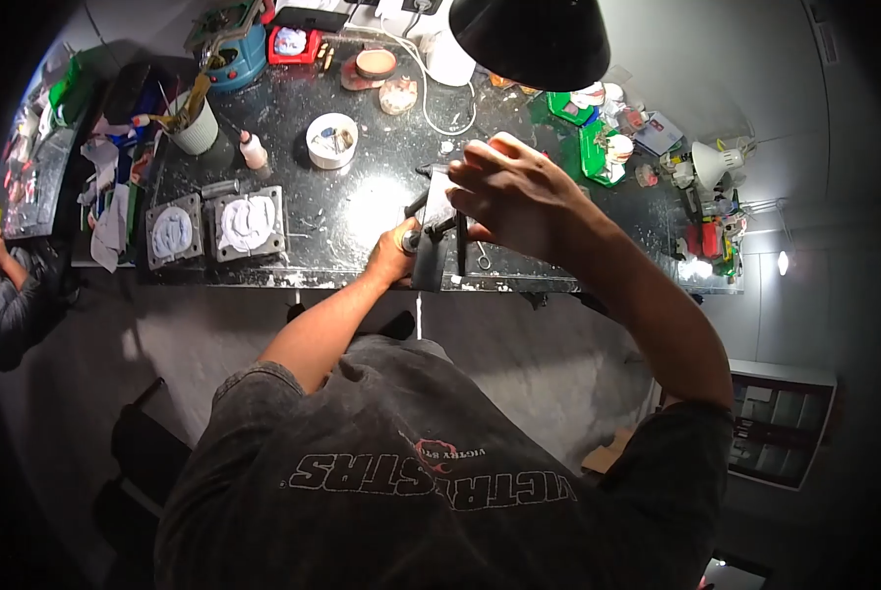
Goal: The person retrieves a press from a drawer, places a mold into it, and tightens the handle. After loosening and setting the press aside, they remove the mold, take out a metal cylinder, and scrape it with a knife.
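My left hand [391, 256] is closed around the round part of a black device [431, 264] at the table's front edge. The device has dark arms and a bright flat panel. My right hand [519, 197] is on its right side, with bent fingers over the panel and the thumb beside a black upright bar. Its fingertips are partly hidden. Close by on the right lie small scissors [484, 262]. A white bowl [332, 142] with small items stands further left.
Two metal flasks with white moulds [173, 232] [249, 224] sit at left. Behind them are a small bottle [253, 150] and a tool cup [193, 125]. A black lamp [531, 44] hangs above; green trays [601, 154] lie at right. Another person's arm [11, 265] shows far left.
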Action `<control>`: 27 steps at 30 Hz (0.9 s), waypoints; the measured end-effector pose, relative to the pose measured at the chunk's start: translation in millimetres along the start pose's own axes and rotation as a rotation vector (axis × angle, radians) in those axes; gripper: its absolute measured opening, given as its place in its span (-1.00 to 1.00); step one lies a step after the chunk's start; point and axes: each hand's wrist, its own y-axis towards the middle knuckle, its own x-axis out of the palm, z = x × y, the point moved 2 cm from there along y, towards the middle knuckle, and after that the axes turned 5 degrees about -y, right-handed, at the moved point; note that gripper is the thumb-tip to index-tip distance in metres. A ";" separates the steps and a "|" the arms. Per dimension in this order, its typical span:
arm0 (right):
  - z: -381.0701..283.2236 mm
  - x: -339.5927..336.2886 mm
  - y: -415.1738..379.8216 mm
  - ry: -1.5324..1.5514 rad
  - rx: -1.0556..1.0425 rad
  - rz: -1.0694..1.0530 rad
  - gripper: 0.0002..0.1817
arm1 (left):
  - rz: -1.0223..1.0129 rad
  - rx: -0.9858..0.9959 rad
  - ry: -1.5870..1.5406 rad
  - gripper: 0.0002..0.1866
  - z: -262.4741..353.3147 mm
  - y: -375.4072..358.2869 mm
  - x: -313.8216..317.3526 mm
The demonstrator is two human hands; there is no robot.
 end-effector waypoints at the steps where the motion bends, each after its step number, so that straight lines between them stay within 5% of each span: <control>1: -1.7 5.5 0.2 0.047 0.044 -0.039 -0.68 | 0.011 -0.008 -0.013 -0.86 3.2 0.9 0.1; 4: -4.7 18.5 -1.1 0.078 0.131 -0.031 -0.65 | 0.090 0.035 0.073 -0.87 12.7 -1.7 -2.4; 6: -11.8 33.3 -5.1 0.261 0.374 -0.083 -0.54 | 0.037 -0.113 0.087 -0.88 22.3 -3.0 -4.1; 10: -16.7 52.6 -16.7 0.972 0.980 -0.438 -0.39 | 0.005 -0.030 0.064 -0.89 22.7 -3.0 -4.6; 14: -32.7 56.0 -42.2 0.994 0.962 -0.206 -0.31 | -0.063 0.349 0.101 -0.85 29.5 3.3 -3.0; 19: -61.0 38.3 -100.5 1.364 1.132 -0.052 -0.43 | -0.371 0.348 0.260 -0.83 38.6 -9.7 16.3; 24: -82.4 23.2 -166.5 1.645 1.218 0.165 -0.50 | -0.349 0.208 0.601 -0.96 107.6 -51.2 27.8; 27: -87.1 34.9 -195.7 1.726 1.067 0.113 -0.54 | -0.541 -0.183 0.466 -0.89 133.3 -70.1 29.1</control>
